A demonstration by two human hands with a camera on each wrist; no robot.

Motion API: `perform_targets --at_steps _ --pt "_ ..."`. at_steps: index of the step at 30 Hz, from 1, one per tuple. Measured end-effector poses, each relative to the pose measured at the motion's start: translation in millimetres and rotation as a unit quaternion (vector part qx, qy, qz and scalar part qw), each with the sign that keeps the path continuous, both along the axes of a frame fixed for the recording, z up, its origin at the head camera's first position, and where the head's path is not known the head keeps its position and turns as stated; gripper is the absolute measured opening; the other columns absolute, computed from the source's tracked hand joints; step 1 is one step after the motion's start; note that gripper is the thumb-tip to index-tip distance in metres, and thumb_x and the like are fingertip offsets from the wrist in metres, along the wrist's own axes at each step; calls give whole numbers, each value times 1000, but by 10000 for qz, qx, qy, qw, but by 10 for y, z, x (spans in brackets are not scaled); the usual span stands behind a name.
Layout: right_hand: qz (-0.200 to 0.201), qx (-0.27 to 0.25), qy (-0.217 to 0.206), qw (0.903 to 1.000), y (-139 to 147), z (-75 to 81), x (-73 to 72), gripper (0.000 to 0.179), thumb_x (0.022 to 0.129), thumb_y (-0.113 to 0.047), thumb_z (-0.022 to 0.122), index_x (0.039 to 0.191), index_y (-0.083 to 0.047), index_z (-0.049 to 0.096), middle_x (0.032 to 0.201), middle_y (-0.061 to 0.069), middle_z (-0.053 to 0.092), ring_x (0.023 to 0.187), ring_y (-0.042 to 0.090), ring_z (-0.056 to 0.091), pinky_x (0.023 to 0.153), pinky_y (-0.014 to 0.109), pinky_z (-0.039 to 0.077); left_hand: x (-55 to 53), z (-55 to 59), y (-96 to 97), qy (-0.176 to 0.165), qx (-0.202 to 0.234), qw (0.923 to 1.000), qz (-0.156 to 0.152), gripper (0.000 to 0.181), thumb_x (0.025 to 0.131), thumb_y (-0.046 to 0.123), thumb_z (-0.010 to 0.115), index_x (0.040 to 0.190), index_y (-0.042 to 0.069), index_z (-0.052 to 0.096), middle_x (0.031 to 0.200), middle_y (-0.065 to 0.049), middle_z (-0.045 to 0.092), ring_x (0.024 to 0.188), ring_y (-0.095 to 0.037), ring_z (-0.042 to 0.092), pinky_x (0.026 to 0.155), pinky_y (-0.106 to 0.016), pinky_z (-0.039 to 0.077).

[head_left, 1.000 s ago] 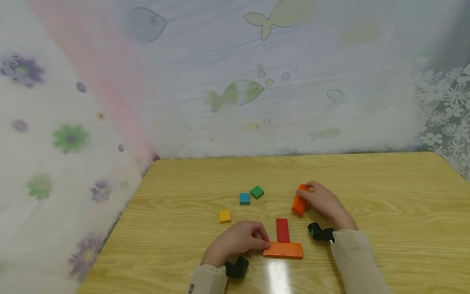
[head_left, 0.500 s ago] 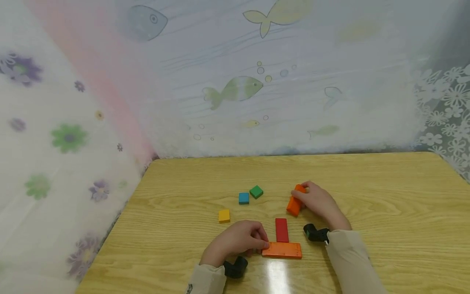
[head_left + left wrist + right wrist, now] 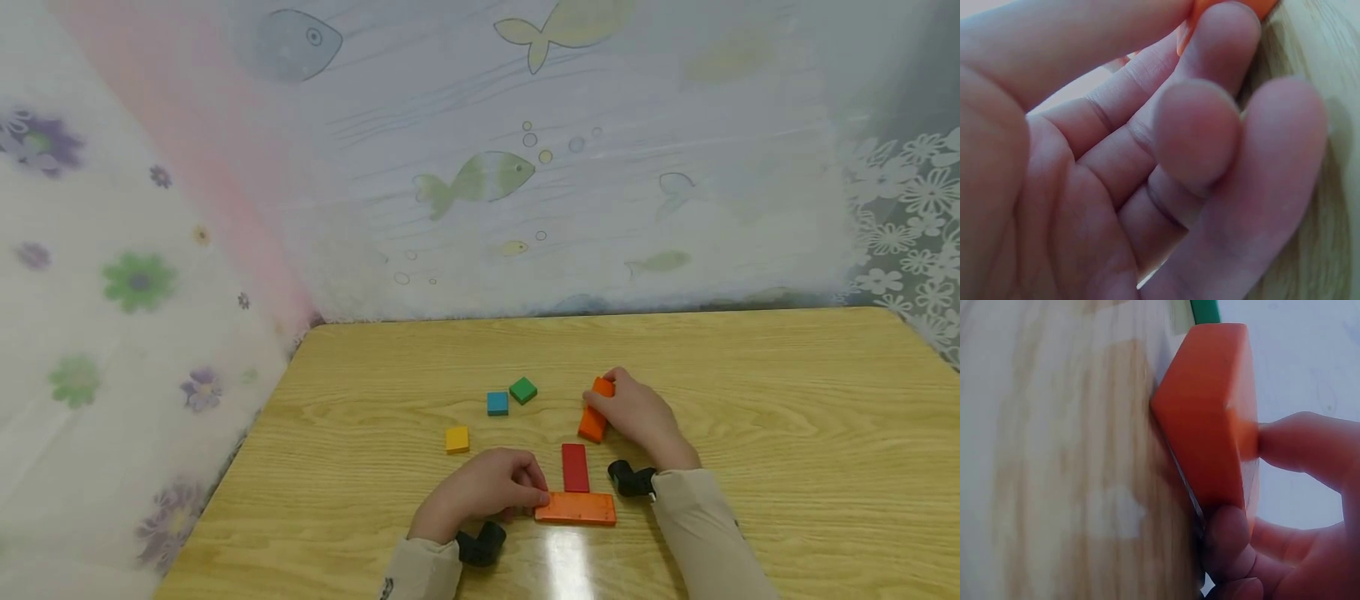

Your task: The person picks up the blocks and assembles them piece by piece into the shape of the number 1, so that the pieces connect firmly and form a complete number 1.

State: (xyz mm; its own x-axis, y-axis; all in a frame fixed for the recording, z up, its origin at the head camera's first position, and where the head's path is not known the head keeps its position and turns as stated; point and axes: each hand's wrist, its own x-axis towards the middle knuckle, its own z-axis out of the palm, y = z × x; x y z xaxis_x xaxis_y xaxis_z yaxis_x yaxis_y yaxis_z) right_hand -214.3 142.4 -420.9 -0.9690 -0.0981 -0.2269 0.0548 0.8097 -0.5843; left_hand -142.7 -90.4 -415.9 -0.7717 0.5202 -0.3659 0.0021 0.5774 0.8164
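My left hand [image 3: 491, 492] pinches the left end of a flat orange block [image 3: 577, 508] on the table; in the left wrist view only a corner of that block [image 3: 1265, 7] shows past the fingers. Behind it a red block [image 3: 575, 468] lies lengthwise, its near end against the orange one, forming an upside-down T. Farther back, my right hand [image 3: 645, 414] grips a darker orange block [image 3: 594, 423] between thumb and fingers. In the right wrist view this block [image 3: 1200, 406] is tilted, with a lower edge at or close to the tabletop.
Small square blocks lie left of the right hand: a blue one [image 3: 497, 404], a green one [image 3: 523, 390] and a yellow one [image 3: 457, 440]. The wooden table [image 3: 360, 375] meets a fish-printed curtain [image 3: 480, 250] at its back edge. Black wrist cameras sit beside both hands.
My right hand has moved a little to the left with the darker orange block, bringing it closer above the red block. The left hand keeps its place on the flat orange block.
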Motion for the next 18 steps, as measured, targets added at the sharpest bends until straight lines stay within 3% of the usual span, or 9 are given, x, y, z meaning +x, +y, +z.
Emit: perform_targets --at_steps 18 --pt "103 134 200 9997 -45 33 21 53 89 -42 51 124 -2 46 103 12 61 73 21 52 64 31 39 -6 -3 5 -19 -33 10000 13 8 85 27 67 84 19 63 70 4 62 51 -13 51 49 -28 46"
